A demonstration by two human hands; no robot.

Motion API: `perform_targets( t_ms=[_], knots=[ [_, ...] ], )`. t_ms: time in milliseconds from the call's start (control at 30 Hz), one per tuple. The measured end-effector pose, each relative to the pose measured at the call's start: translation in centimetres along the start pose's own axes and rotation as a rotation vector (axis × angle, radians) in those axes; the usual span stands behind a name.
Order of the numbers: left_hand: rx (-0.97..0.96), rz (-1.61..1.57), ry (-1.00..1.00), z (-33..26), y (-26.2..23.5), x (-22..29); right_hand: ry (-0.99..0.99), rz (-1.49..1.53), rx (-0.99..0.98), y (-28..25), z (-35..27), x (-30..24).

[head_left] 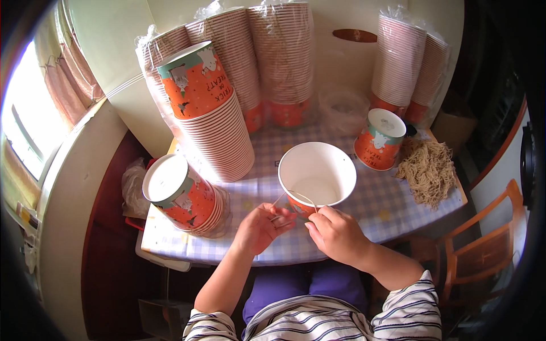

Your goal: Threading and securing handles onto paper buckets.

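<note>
— So, where was the paper bucket (pixel 317 173)?
— It stood upright by the worktop's (pixel 367 211) front edge, just beyond your hands.
— Fingers?
— Your right hand (pixel 335 230) pinched a cord (pixel 311 200); your left hand (pixel 266 226) was half-curled, its grip I couldn't tell.

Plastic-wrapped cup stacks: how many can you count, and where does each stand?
5. Back left: a leftmost stack, partly behind the unwrapped tower; a middle stack; a right-hand stack. Back right: a left stack and a right stack. Others may be hidden.
</note>
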State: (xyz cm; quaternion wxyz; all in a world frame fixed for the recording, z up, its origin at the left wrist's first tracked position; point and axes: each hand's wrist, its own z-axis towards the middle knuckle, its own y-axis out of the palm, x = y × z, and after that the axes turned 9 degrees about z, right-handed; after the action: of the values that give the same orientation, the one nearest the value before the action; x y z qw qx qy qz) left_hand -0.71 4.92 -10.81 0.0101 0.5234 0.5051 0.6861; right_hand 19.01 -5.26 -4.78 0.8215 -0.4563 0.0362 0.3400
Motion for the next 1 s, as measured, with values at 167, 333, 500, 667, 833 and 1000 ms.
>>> perform_targets(
  t_ms=[167, 333, 500, 667, 833, 1000],
  knots=[
    [0.03, 0.205, 0.136, 0.3, 1.0, -3.2, 0.173, 0.368, 0.029, 4.0, -2.0, 1.2],
    [0.085, 0.288, 0.171, -0.5, 1.9, -4.1, 0.403, 0.812, 0.044, 5.7, -2.3, 1.2],
    [0.124, 0.283, 0.272, -0.7, 2.2, -4.0, 0.25, 0.587, 0.114, 4.5, -1.7, 1.0],
    [0.247, 0.575, 0.348, -1.3, 2.7, -4.5, 0.286, 0.516, 0.215, 3.5, -1.1, 0.5],
    [0.343, 0.915, 0.449, -1.6, 3.1, -5.0, 0.378, 0.689, 0.285, 5.3, -0.7, 0.1],
    [0.353, 1.145, 0.555, -1.6, 3.5, -4.1, 0.353, 0.708, 0.324, 5.8, -0.6, 0.4]
  ],
)
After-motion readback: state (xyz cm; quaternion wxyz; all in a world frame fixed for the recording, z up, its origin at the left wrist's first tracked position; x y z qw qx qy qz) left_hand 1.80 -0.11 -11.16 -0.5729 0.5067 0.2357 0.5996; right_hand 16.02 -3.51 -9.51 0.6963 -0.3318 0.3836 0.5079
